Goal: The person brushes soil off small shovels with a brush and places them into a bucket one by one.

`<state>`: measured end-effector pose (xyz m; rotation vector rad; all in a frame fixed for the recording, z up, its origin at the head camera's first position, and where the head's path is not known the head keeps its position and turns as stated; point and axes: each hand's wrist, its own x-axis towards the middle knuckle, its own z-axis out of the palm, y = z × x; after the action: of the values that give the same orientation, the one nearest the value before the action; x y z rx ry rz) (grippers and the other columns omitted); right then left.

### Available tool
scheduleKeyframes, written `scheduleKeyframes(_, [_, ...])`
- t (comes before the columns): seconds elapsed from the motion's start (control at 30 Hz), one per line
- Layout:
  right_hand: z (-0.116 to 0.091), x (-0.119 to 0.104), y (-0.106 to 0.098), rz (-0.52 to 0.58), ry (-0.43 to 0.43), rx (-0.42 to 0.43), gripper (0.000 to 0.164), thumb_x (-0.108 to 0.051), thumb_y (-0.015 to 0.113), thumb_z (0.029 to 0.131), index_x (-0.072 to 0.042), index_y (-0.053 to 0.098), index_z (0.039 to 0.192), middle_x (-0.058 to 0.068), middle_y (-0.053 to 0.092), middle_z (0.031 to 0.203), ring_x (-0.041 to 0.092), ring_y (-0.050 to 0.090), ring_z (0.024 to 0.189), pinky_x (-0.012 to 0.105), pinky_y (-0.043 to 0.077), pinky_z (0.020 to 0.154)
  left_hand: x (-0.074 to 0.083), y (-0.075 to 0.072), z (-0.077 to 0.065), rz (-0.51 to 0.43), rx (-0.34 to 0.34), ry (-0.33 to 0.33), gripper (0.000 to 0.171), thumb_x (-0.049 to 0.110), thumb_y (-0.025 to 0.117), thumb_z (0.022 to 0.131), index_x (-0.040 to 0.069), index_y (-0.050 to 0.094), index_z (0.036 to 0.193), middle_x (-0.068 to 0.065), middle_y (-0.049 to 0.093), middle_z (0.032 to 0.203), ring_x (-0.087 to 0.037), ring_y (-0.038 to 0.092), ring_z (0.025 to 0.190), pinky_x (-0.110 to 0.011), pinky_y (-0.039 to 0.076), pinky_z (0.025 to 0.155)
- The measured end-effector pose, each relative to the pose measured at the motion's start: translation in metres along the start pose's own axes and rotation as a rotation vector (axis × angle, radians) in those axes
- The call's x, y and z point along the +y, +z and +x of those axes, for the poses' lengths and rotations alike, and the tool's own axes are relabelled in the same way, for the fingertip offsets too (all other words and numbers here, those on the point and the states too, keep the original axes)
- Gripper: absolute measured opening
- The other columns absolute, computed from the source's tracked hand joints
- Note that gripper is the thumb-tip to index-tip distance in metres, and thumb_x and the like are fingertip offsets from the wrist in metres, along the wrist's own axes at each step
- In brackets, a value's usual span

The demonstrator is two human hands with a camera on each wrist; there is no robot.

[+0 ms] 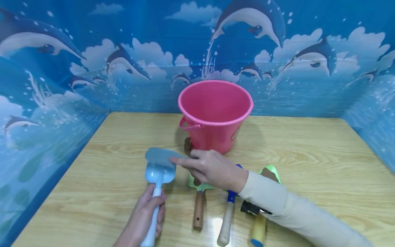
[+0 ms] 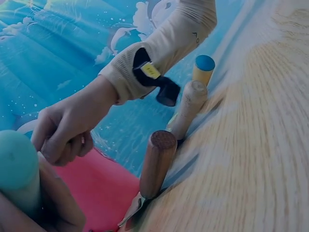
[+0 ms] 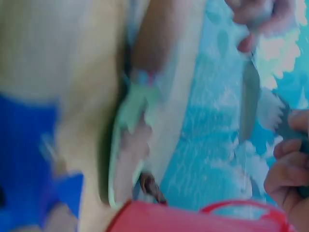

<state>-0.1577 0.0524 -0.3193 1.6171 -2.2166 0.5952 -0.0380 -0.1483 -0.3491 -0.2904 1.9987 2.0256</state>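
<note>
"Where are the person's hands?"

"The left hand (image 1: 147,210) is wrapped round the handle of the light blue shovel (image 1: 157,191), holding it above the table (image 1: 308,147), left of the pink bucket (image 1: 213,137) and nearer the person. The right hand (image 1: 213,168) pinches a grey toothed piece (image 3: 285,123), forefinger stretched toward the scoop (image 1: 160,174)."

"Is that piece touching the scoop?"

"No telling. They overlap in the head view, but the right wrist view is blurred and seems to leave a gap."

"It looks like scraping or brushing. How is that done well?"

"The left grip should stay firm so the scoop cannot twist under pressure. The teeth want to meet it evenly, in light strokes running away from the left fingers."

"And the right arm?"

"Its sleeve (image 1: 277,199) reaches across above the tools. Best to raise the elbow, since the green trowel (image 1: 200,195) carries brown material that a knock could spill."

"Would a longer grip on the shovel help?"

"Probably a closer one, nearer the scoop, for steadiness."
</note>
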Motion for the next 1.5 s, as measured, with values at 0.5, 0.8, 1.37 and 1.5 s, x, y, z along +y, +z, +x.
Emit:
scheduleKeyframes(0.5, [-0.008,-0.002,0.005,-0.090,-0.077,0.002,0.054,-0.004,0.068,0.085,-0.018,0.057,0.136,-0.004,0.045,0.069,0.003,0.034,0.048,0.007,0.026,0.044,0.000,0.000,-0.007,-0.038,-0.063,0.031,0.017,0.018,0.042,0.099,0.003,0.035,0.105,-0.002,0.042,0.061,-0.012,0.039,0.044,-0.023,0.035,0.036])
scheduleKeyframes(0.8, [-0.005,0.009,-0.003,0.043,0.093,0.028,0.040,-0.014,0.063,0.093,-0.020,0.060,0.133,-0.010,0.043,0.064,0.000,0.034,0.051,0.012,0.030,0.045,-0.001,0.003,-0.007,-0.035,-0.087,0.038,0.017,0.015,0.043,0.098,0.002,0.035,0.106,-0.003,0.041,0.063,-0.012,0.039,0.044,-0.023,0.036,0.037])
scheduleKeyframes(1.37, [-0.004,-0.004,-0.016,0.399,0.260,-0.272,0.031,-0.021,0.058,0.098,-0.010,0.059,0.127,-0.003,0.065,0.089,0.006,0.057,0.065,0.017,0.049,0.062,-0.004,0.005,-0.007,-0.036,-0.145,0.012,0.020,0.016,0.044,0.097,0.000,0.037,0.108,-0.001,0.042,0.063,-0.012,0.039,0.044,-0.023,0.036,0.038])
scheduleKeyframes(1.5, [-0.007,-0.005,-0.006,-0.084,-0.002,-0.093,0.045,-0.019,0.062,0.094,-0.009,0.051,0.137,-0.007,0.052,0.071,0.002,0.040,0.051,0.011,0.032,0.045,-0.003,0.005,-0.007,-0.040,-0.145,0.025,0.020,0.017,0.045,0.097,0.001,0.037,0.107,-0.001,0.042,0.063,-0.011,0.040,0.043,-0.023,0.037,0.037])
